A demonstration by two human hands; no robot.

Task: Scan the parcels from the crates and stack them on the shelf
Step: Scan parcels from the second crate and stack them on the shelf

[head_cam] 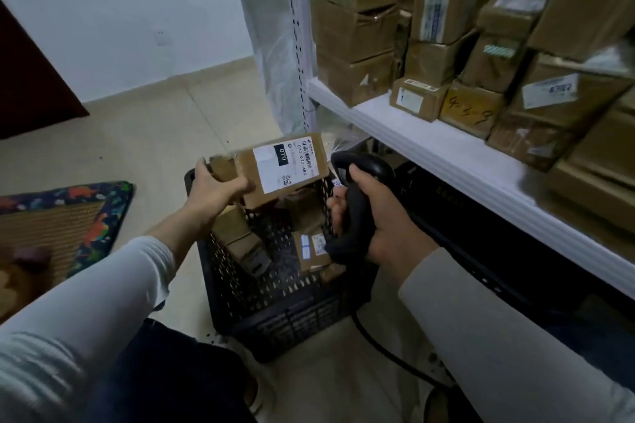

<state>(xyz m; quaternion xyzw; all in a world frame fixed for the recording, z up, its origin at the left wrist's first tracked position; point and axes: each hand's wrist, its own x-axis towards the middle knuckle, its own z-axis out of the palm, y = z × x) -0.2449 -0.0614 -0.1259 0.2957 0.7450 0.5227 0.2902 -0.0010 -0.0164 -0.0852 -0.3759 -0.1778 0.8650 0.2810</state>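
Cardboard parcel (285,166) end covered, scanner (357,206) handle hidden

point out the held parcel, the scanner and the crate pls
held parcel (269,175), head view, on its white label.
scanner (357,206), head view, on its handle.
crate (275,319), head view, on its near wall.

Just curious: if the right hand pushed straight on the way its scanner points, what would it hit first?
Probably the parcel in the left hand; the scanner in the right hand aims at its label, though depth is unclear.
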